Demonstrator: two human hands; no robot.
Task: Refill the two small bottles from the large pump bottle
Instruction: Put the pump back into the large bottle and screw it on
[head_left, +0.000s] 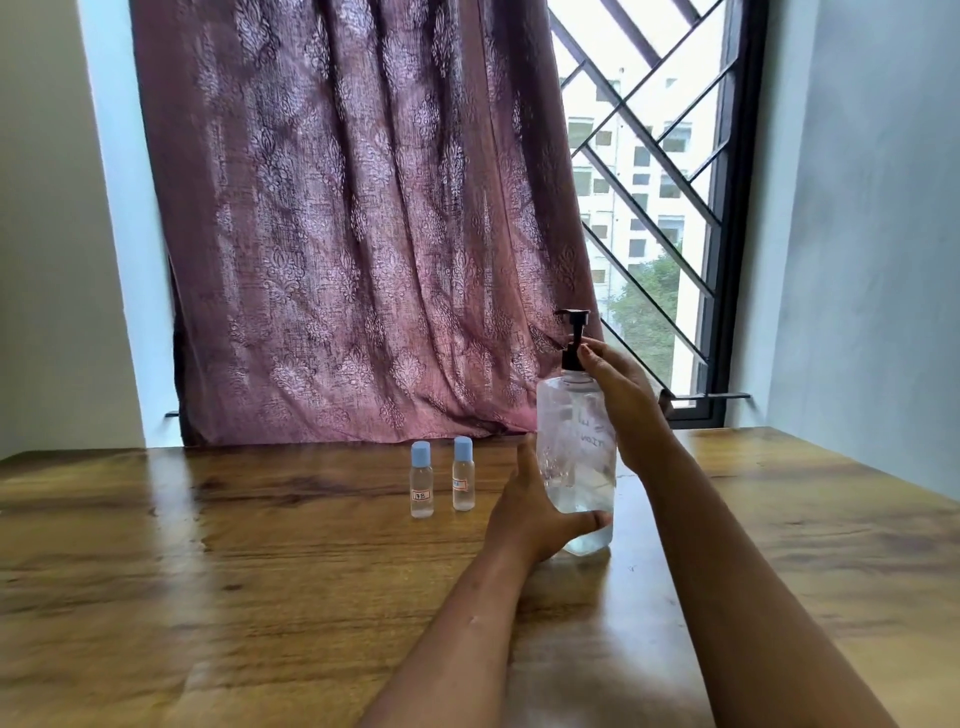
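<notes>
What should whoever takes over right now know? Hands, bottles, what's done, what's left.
Left hand: grips the pump bottle low on its body, thumb across the front.
Right hand: fingers curled round the black collar under the pump head.
The pump bottle stands on the table with clear liquid in its lower part.
Inner small bottle and outer small bottle: upright side by side beyond the left hand, untouched, blue caps on.
Done: no refill started, judging by the caps.
Left: uncap both, fill each, recap.
</notes>
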